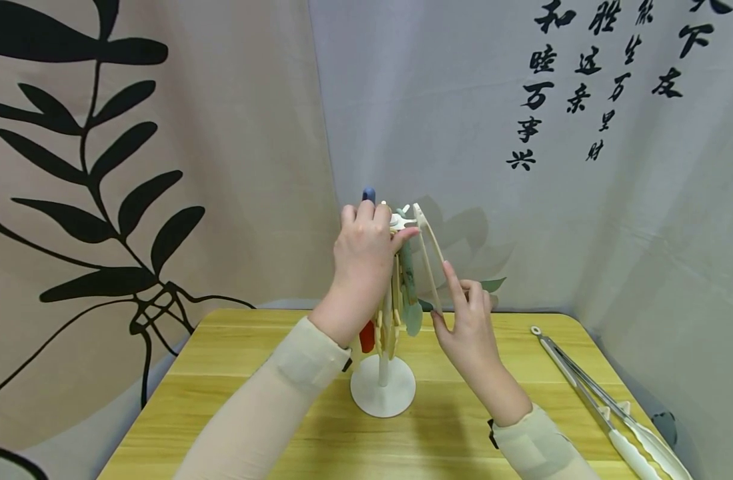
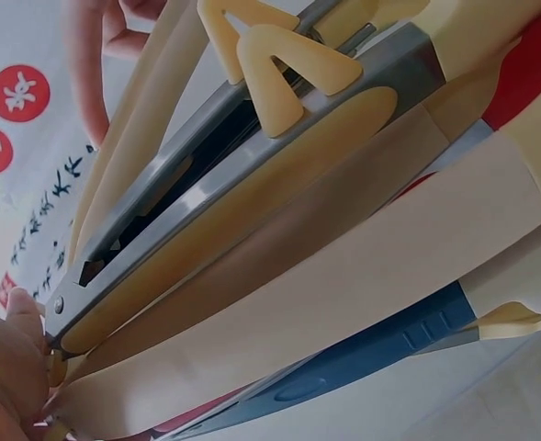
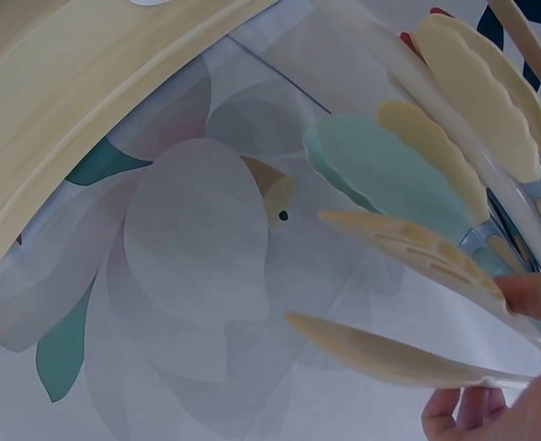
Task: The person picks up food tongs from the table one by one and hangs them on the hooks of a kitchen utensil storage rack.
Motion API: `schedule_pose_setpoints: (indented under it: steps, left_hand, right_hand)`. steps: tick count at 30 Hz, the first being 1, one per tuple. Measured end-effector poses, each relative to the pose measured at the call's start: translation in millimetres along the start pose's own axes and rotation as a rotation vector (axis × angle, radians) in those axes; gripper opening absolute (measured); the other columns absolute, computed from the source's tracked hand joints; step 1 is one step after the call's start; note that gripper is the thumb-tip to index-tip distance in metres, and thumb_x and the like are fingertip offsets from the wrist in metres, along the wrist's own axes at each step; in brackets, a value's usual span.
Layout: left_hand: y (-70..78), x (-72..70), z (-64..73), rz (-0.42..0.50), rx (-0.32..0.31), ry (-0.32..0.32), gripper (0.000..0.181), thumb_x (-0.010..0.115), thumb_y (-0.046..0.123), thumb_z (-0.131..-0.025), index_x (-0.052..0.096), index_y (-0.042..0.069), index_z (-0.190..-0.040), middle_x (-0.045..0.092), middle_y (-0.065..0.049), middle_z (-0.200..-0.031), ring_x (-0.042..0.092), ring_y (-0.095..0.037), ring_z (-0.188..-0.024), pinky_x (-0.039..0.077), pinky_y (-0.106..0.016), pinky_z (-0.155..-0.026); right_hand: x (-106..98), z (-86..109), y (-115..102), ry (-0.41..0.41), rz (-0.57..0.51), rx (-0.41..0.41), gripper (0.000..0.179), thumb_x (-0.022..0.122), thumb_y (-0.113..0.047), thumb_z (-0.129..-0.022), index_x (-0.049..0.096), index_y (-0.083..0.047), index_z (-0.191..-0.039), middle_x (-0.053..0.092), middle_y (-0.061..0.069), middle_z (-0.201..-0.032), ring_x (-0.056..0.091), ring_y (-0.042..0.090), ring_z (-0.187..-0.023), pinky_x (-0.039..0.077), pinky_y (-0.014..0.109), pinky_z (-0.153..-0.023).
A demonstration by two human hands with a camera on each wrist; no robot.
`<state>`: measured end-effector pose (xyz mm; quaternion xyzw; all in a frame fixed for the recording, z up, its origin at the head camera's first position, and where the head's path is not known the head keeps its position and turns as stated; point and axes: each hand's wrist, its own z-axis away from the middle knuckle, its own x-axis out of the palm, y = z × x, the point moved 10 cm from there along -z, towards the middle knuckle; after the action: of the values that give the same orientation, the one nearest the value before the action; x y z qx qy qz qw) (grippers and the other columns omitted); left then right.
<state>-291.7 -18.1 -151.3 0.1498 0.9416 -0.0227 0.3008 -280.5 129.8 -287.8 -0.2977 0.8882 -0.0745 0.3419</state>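
A white stand [image 1: 383, 393] with a round base carries several hanging tongs around its post. My left hand [image 1: 366, 250] grips the top of the stand, fingers over it and thumb reaching right. Spread beige tongs [image 1: 429, 270] lean at the right of the stand, upper end by the hooks. My right hand [image 1: 471, 330] pinches their arms between thumb and fingers; their scalloped heads [image 3: 389, 354] point away in the right wrist view. Beside them hang mint-green tongs [image 3: 389, 175]. Steel tongs with beige grips [image 2: 192, 197] and blue-handled tongs [image 2: 389, 340] hang close under the left wrist.
Steel tongs with white tips [image 1: 573, 380] lie at the right of the wooden table [image 1: 246, 400]. A red tongs head [image 1: 367, 337] hangs at the stand's left. Behind the table is a pale curtain [image 1: 438, 100] with printed characters and leaves.
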Motion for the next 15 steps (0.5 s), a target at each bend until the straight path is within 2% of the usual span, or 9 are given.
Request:
schedule_pose_setpoints:
  steps: [6, 10, 15]
  left_hand:
    - [0.9, -0.4, 0.1, -0.014, 0.005, 0.009, 0.052, 0.058, 0.059, -0.079, 0.061, 0.007, -0.086, 0.056, -0.005, -0.081, 0.040, -0.022, -0.069, 0.045, -0.021, -0.050]
    - [1.9, -1.0, 0.0, -0.033, 0.011, 0.016, 0.053, 0.055, 0.060, -0.079, 0.060, 0.008, -0.085, 0.056, -0.005, -0.080, 0.040, -0.022, -0.069, 0.044, -0.021, -0.050]
    - [1.8, 0.4, 0.1, -0.027, 0.008, 0.001, 0.054, 0.054, 0.060, -0.080, 0.060, 0.008, -0.087, 0.056, -0.005, -0.081, 0.040, -0.022, -0.070, 0.044, -0.021, -0.051]
  right_hand:
    - [1.0, 0.3, -2.2, 0.003, 0.010, -0.020, 0.096, 0.081, 0.000, -0.069, 0.032, -0.022, -0.148, 0.045, 0.019, -0.107, 0.042, 0.033, -0.093, 0.040, 0.039, -0.072]
    - [1.4, 0.8, -2.4, 0.010, 0.017, -0.031, 0.096, 0.081, 0.000, -0.068, 0.032, -0.023, -0.148, 0.045, 0.019, -0.106, 0.042, 0.033, -0.091, 0.040, 0.038, -0.071]
    - [2.8, 1.9, -3.0, 0.015, 0.023, -0.047, 0.097, 0.081, 0.001, -0.069, 0.031, -0.023, -0.148, 0.046, 0.019, -0.105, 0.042, 0.033, -0.090, 0.039, 0.038, -0.070]
